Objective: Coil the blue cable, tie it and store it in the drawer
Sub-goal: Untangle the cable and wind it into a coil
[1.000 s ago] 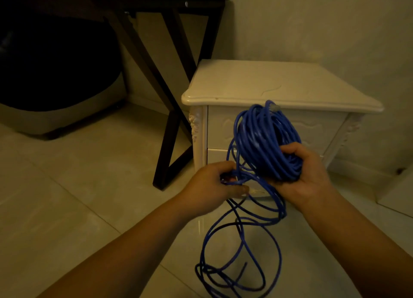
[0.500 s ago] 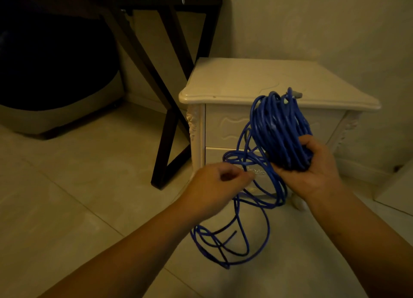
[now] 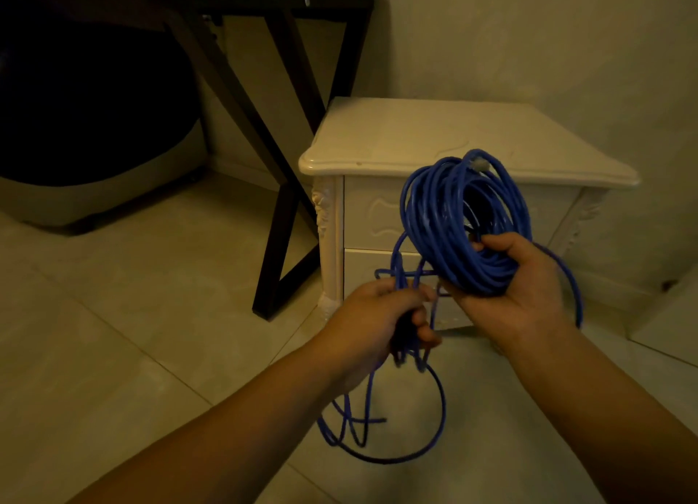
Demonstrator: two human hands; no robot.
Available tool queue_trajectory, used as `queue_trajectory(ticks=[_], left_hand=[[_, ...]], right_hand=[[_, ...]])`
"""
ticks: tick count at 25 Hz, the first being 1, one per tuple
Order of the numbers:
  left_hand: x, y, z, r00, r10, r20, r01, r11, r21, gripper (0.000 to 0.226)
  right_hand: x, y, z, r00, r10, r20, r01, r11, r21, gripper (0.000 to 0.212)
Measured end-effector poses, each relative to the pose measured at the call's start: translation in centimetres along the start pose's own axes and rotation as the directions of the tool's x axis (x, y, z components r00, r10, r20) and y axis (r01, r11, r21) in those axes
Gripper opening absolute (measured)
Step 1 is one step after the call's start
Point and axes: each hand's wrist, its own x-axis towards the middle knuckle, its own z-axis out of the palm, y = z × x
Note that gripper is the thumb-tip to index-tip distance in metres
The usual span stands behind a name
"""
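Gripping the coiled bulk of the blue cable (image 3: pixel 449 216), the right hand (image 3: pixel 517 299) is seen palm up. Its fingers and thumb are curled round the lower part of the bundle, which is held upright in front of the cream bedside cabinet (image 3: pixel 434 133). A pale connector (image 3: pixel 480 162) is noted at the top of the coil. Several loose strands are gathered in the left hand (image 3: pixel 372 320), whose fingers are closed round them just beside the right hand. Below that fist the uncoiled loops (image 3: pixel 423 439) are seen hanging toward the tiled floor (image 3: pixel 113 314); contact with it cannot be told. One strand is looped out past the right wrist. The cabinet's two drawer fronts (image 3: pixel 372 216) are both observed closed and are partly screened by the coil and both hands. To the left of the cabinet a dark table (image 3: pixel 281 171) with crossed legs is placed by the wall (image 3: pixel 528 31), its foot near the cabinet's carved corner. A large dark rounded object (image 3: pixel 83 133) with a pale base is recorded beyond the table; its nature cannot be told.
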Motion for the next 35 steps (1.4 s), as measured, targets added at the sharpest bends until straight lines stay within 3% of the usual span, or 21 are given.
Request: queue_trajectory(ticks=[5, 8, 11, 14, 18, 21, 23, 26, 28, 30, 35], left_hand=[[0.2, 1.9, -2.9, 0.995, -0.011, -0.095, -0.005, 0.986, -0.164, 0.016], [0.0, 3.6, -4.8, 0.999, -0.021, -0.049, 0.001, 0.926, -0.378, 0.018], [-0.4, 4.4, -6.5, 1.000, -0.003, -0.002, 0.002, 0.902, -0.432, 0.034], [-0.6, 4.3, -6.2, 0.999, 0.029, 0.041, -0.015, 0.955, -0.295, 0.040], [0.1, 3.6, -6.1, 0.980, 0.181, -0.081, -0.177, 0.983, 0.049, 0.024], [0.4, 3.3, -6.0, 0.964, 0.254, -0.077, -0.236, 0.953, 0.187, 0.026], [0.5, 3.1, -5.5, 0.963, 0.260, -0.073, -0.242, 0.951, 0.194, 0.015], [0.9, 3.3, -5.9, 0.969, 0.197, -0.147, -0.203, 0.979, -0.026, 0.013], [0.8, 3.9, -7.0, 0.978, 0.136, -0.157, -0.178, 0.938, -0.298, 0.013], [0.4, 4.2, -7.7, 0.982, 0.106, -0.158, -0.163, 0.897, -0.411, 0.017], [0.9, 2.4, -7.1, 0.994, 0.076, -0.083, -0.071, 0.996, 0.060, 0.054]], right_hand=[[0.2, -1.6, -0.8, 0.999, 0.018, 0.030, -0.018, 1.000, -0.024, 0.040], [0.0, -2.0, -0.6, 1.000, -0.009, 0.010, 0.011, 0.980, -0.199, 0.022], [-0.3, -1.7, -0.4, 0.992, -0.107, -0.068, 0.076, 0.931, -0.356, 0.017], [-0.4, -1.0, -0.5, 0.979, -0.176, -0.106, 0.100, 0.857, -0.506, 0.025], [-0.7, 0.2, -0.5, 0.966, -0.257, -0.012, 0.160, 0.635, -0.756, 0.036], [-1.2, 1.0, 0.2, 0.975, -0.200, 0.097, 0.178, 0.443, -0.879, 0.034], [-1.6, 1.3, 0.7, 0.984, -0.131, 0.118, 0.161, 0.393, -0.905, 0.032], [-1.5, 0.5, 0.6, 0.994, -0.083, 0.073, 0.104, 0.486, -0.868, 0.033], [-1.0, -1.0, 0.2, 0.992, -0.122, 0.017, 0.082, 0.551, -0.831, 0.032], [-0.6, -2.4, -0.2, 0.985, -0.172, -0.024, 0.079, 0.568, -0.819, 0.030], [-0.5, -2.1, -0.1, 0.991, -0.130, 0.033, 0.093, 0.489, -0.867, 0.032]])
